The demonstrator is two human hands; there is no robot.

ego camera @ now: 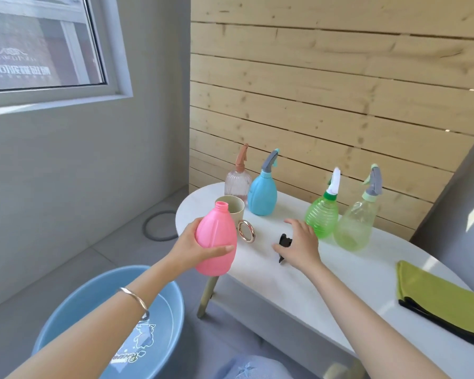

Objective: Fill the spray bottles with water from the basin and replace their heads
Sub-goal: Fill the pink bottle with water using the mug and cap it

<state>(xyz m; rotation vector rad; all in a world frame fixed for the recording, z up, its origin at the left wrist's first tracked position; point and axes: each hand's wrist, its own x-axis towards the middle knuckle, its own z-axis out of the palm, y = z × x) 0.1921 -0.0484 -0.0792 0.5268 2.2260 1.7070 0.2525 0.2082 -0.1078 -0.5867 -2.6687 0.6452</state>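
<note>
Grip: left hand point(195, 247) wraps the pink bottle point(216, 236) around its lower body, thumb across the front, fingers behind. The bottle is upright and tipped slightly, with an open neck and no head. It is held off the near-left edge of the table point(271, 272), above and to the right of the basin point(93, 296).

Right hand point(301, 242) arches over the black head point(284, 240), which lies on the tabletop. The thumb is beside it and the fingers reach past it. Cannot tell whether the hand pinches the head or only covers it.

Fill level: not readable, because the plastic is opaque.

Judgement: the step is the hand-over between bottle and head. Either the head is parked before filling or it is being collected for refitting.

Notes for doing it well:
- If filling, lower the bottle sideways into the basin with the neck under the water line, and let the air escape.
- If refitting, keep the bottle vertical, feed the dip tube in first, then seat the collar square before turning.
- Mind the cup point(231, 207) and the ring point(246, 231) just behind the bottle. A swing of the elbow could knock them.
- A wet wall may slip, so keep the grip low and firm.
</note>
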